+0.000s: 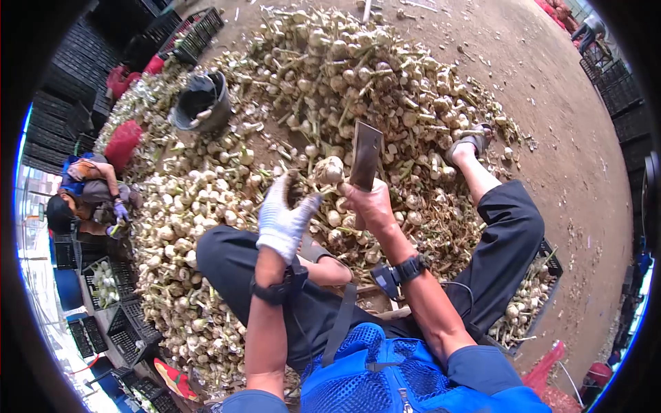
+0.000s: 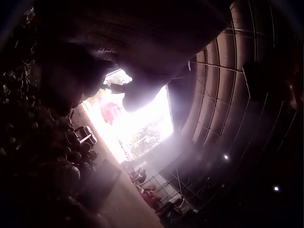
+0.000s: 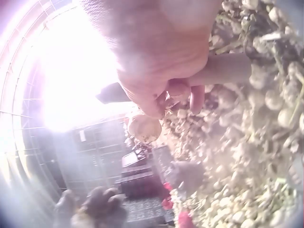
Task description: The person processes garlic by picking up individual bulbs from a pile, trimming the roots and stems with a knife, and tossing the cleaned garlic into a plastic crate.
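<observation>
My right hand [image 1: 372,204] grips a cleaver [image 1: 366,155] by its wooden handle [image 3: 223,69], the broad dark blade pointing up and away from me. At the thumb and forefinger of that hand is a garlic bulb [image 1: 328,170], which also shows right at the fingertips in the right wrist view. My left hand [image 1: 284,219] wears a white knitted glove with dirty fingertips. Its fingers are spread, with nothing between them, just left of the bulb. The left wrist view is too dark to show that hand's fingers clearly.
A large heap of garlic [image 1: 344,69] lies before me and spreads left. A dark bucket [image 1: 202,103] stands in it. Another person [image 1: 93,186] crouches at the left beside black crates [image 1: 131,330]. By my right leg is a crate [image 1: 551,261] holding garlic.
</observation>
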Demonstrator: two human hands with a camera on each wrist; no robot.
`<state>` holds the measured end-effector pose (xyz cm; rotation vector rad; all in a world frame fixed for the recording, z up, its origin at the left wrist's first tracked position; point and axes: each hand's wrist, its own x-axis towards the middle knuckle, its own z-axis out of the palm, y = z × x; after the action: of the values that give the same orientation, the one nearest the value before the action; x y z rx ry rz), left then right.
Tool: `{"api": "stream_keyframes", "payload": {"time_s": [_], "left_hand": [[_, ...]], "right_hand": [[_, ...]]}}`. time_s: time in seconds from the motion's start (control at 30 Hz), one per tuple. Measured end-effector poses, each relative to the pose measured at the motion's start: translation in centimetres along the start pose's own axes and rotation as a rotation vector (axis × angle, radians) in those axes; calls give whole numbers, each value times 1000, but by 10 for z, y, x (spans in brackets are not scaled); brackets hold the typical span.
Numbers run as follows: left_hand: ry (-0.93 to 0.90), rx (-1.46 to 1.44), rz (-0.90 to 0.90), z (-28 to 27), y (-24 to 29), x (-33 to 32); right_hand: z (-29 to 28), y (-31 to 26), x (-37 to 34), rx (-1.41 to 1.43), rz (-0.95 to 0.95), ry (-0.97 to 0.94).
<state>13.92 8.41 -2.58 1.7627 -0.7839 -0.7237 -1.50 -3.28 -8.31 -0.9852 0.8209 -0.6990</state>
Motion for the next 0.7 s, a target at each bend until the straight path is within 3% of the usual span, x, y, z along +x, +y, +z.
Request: {"api": "stream_keyframes", "payload": {"time_s": [0.07, 0.1, 0.2, 0.3, 0.33, 0.4, 0.53, 0.57, 0.7], "left_hand": [[-48, -93, 112, 15, -9, 5], [-153, -313, 59, 20, 12, 1], [-198, -519, 24, 26, 26, -3], [-184, -616, 159, 30, 33, -4], [-173, -571, 187, 28, 30, 0], [-176, -512, 147, 22, 32, -2], [-276, -453, 231, 25, 18, -2], [-326, -246, 138, 23, 16, -1], [-283, -364, 140, 26, 13, -13]], "right_hand": [[14, -24, -21, 42, -63, -103], [19, -34, -30, 28, -59, -123], [24, -39, -41, -11, -45, -136], [22, -40, -40, -238, -333, -2], [15, -45, -36, -236, -337, 6], [-3, -58, -32, -725, -847, 119], [-14, -78, -40, -997, -1000, 57], [-14, -74, -39, -1034, -1014, 51], [-5, -67, -42, -1080, -1019, -18]]}}
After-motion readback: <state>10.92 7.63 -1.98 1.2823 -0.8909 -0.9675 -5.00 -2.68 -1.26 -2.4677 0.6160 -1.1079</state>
